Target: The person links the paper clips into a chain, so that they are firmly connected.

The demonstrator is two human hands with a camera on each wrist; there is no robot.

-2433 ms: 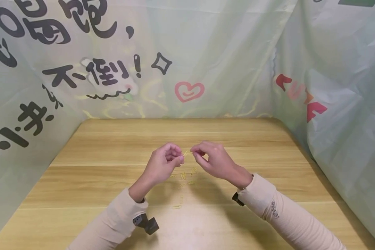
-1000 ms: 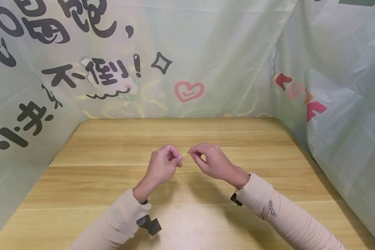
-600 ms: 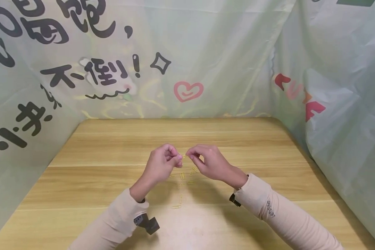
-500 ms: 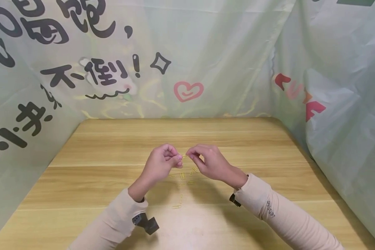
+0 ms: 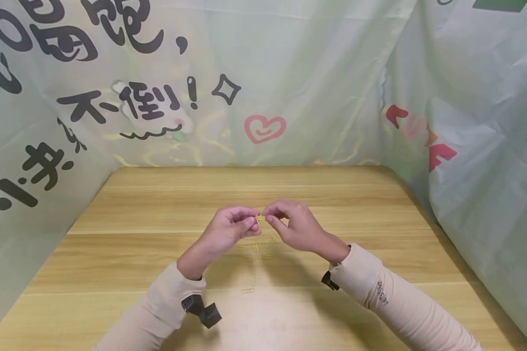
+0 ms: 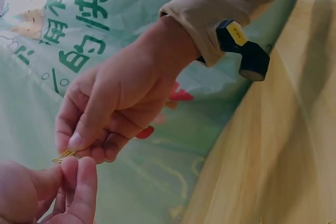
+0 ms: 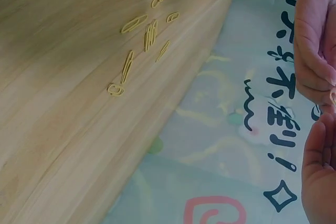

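Yellow paper clips bridge the small gap between the two hands, held above the table. My left hand pinches one between thumb and fingers, its other fingers stretched out behind. My right hand pinches a clip with thumb and forefinger from the other side. In the left wrist view, the clips show as thin yellow loops right where the fingertips of both hands meet. Fingers hide much of them, and I cannot tell whether they are linked. The right wrist view catches both hands only at its right edge.
Several loose yellow paper clips lie scattered on the wooden table below the hands. One clip lies closer to the person. Printed cloth hangs round the table's back and sides. Each wrist carries a black camera mount.
The hands have come slightly closer together. The left fingers have straightened and shifted around the clip, which now shows more upright at the fingertips. The right hand keeps its pinch almost in place.
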